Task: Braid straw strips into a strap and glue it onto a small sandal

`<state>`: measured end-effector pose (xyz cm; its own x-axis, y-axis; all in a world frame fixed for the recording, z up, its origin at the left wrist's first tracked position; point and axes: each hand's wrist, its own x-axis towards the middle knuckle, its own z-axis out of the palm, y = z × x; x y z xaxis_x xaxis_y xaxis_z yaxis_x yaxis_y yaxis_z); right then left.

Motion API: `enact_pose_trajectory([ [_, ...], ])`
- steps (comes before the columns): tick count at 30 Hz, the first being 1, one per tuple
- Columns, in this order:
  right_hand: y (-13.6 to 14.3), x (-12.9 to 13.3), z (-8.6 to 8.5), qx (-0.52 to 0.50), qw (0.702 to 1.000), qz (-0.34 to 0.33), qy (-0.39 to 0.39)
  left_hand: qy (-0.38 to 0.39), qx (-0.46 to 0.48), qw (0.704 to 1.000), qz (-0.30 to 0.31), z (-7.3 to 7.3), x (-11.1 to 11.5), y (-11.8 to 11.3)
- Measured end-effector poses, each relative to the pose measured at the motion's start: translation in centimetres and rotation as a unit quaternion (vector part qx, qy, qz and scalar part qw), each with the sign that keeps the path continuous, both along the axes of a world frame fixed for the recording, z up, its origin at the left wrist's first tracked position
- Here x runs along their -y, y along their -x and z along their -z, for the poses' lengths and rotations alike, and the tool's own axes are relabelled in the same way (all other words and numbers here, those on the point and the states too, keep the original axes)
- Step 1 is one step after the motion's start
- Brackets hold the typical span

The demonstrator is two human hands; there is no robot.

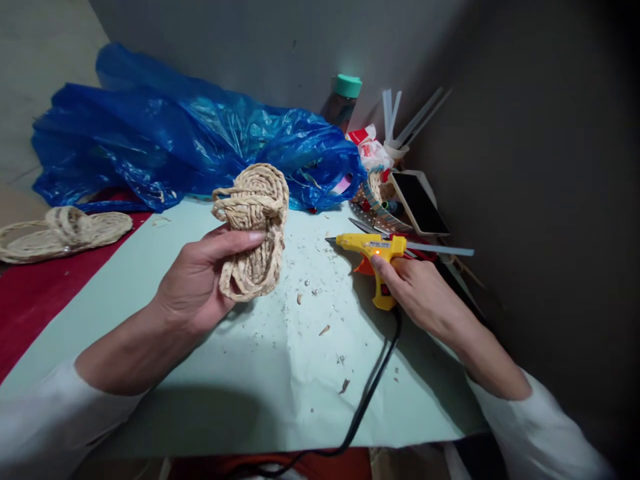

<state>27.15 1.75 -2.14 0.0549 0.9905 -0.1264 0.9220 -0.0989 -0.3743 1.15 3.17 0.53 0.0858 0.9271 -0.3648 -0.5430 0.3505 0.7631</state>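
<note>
My left hand (200, 277) grips a small sandal of braided straw (257, 233), held up above the pale paper with the thumb pressed across it. Loops of braid stand out along its left side. On the right, a yellow hot glue gun (373, 245) is in my right hand (423, 287). Its dark nozzle points left toward the sandal but stays apart from it. A small orange light glows near my thumb, and a clear glue stick (440, 249) sticks out of the back. My right fingers are partly hidden behind the handle.
Pale paper (200, 393) with scattered scraps covers the work surface. A black cord (370, 400) runs to the front edge. Behind are a blue plastic bag (200, 133), a green-lidded bottle (346, 90), a basket (375, 193) and a phone (419, 203). Another straw sandal (100, 230) lies left on red cloth (50, 303).
</note>
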Motion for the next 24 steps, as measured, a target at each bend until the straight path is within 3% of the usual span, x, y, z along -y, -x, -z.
enact_pose_trajectory([
  [2,0.4,0.6,-1.1,0.222,0.975,-0.012,-0.001,0.001,0.008,1.0,0.001,0.2,0.0,0.0],
  [4,1.3,1.3,-1.7,0.313,0.949,-0.021,-0.01,0.005,0.013,1.0,-0.001,0.4,0.0,0.0],
  [6,2.5,1.7,-1.7,0.282,0.952,-0.096,-0.066,0.008,0.014,1.0,0.002,0.6,0.0,-0.1],
  [8,3.8,1.8,-1.2,0.187,0.949,-0.22,-0.123,0.004,0.011,1.0,0.011,0.7,0.0,-0.2],
  [11,5.2,1.2,-0.2,0.1,0.93,-0.332,-0.12,0.002,0.013,1.0,0.017,0.7,0.0,-0.3],
  [15,5.6,0.7,0.8,0.084,0.929,-0.341,-0.116,0.006,0.025,1.0,0.018,0.9,-0.2,-0.2],
  [21,5.2,0.9,1.8,0.066,0.922,-0.339,-0.176,-0.014,0.021,1.0,0.015,1.0,0.2,-0.5],
  [24,5.0,0.6,0.9,-0.046,0.931,-0.299,-0.202,-0.013,0.007,1.0,0.001,0.8,0.7,-0.9],
])
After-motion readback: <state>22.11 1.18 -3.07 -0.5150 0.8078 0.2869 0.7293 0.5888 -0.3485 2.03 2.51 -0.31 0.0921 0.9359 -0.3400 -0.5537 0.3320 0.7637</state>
